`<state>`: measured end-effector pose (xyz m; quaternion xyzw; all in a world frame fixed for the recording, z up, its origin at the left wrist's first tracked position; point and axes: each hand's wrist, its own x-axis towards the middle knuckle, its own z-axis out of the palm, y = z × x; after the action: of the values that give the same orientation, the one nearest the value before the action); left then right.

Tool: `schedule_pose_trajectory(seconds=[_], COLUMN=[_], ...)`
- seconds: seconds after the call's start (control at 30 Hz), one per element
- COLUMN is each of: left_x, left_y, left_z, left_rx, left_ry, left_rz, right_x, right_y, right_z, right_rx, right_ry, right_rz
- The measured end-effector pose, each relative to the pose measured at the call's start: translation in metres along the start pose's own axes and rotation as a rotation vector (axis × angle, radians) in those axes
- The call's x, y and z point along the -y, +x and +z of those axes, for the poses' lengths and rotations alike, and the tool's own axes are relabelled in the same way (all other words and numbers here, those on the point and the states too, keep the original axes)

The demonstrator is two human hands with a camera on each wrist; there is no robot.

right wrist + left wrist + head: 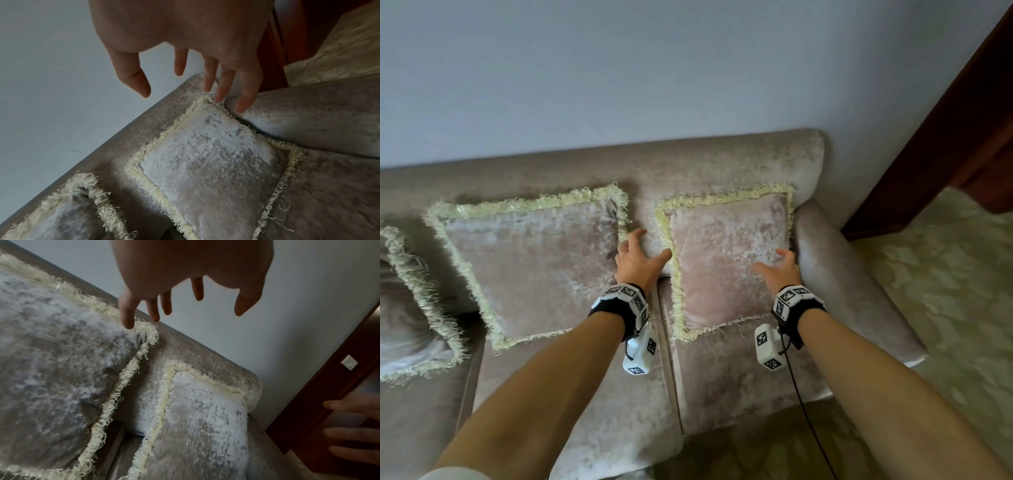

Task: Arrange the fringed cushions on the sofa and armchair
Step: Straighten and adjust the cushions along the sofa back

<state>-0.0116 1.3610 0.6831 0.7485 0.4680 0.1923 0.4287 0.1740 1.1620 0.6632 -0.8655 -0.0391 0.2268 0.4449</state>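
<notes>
The right grip (185,53) hangs spread and empty above a fringed cushion (209,164) propped against the sofa back (141,128); its fingertips (240,107) are near the armrest (320,116).

Plain pale grey-blue wall (619,68), upper frame. Dark reddish-brown wooden door frame (945,144), upper right. Cream floral-patterned carpet (945,291), right and lower edge. Soft, even light.
</notes>
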Motion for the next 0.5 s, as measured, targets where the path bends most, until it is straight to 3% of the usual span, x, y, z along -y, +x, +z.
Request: schedule_pose_trajectory(seconds=[0.17, 0.5], left_x=[-0.019, -0.014], left_y=[0.019, 0.106], left_z=[0.036, 0.097], left_rx=[-0.007, 0.028], left_ry=[0.025, 0.039], left_rz=[0.041, -0.066], right_x=[-0.006, 0.009], right_y=[0.032, 0.117], right_z=[-0.015, 0.000], right_rx=[-0.001, -0.005], right_ry=[0.008, -0.068], right_rz=[0.011, 0.057])
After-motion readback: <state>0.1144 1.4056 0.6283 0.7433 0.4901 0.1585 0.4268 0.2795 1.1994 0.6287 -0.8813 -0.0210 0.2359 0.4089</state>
